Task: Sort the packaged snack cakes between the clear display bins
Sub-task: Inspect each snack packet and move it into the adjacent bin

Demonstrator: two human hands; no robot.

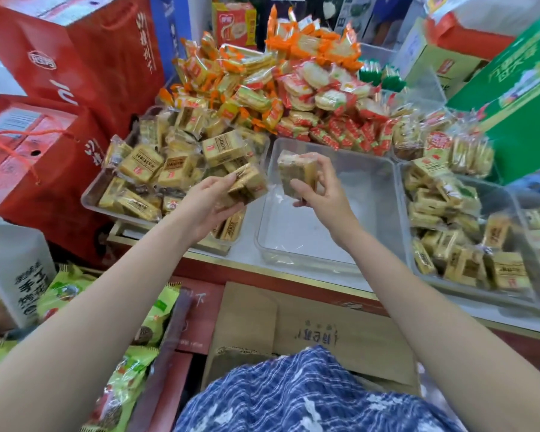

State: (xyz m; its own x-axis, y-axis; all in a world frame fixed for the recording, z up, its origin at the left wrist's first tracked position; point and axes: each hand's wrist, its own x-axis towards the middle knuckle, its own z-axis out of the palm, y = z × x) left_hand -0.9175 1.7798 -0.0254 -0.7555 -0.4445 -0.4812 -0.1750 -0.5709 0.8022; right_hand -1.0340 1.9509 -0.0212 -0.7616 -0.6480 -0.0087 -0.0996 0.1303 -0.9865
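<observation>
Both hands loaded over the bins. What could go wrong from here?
1. The left hand holds several snack cakes in a loose stack; one may slip out before release.
2. The left bin is heaped above its rim, so added cakes may slide off.
3. The right hand pinches its cake above the middle bin; look-alike wrappers invite mis-sorting.

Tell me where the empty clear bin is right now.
In the head view the empty clear bin sits centre on the counter, between the left bin and right bin of snack cakes, under the right hand.
</observation>
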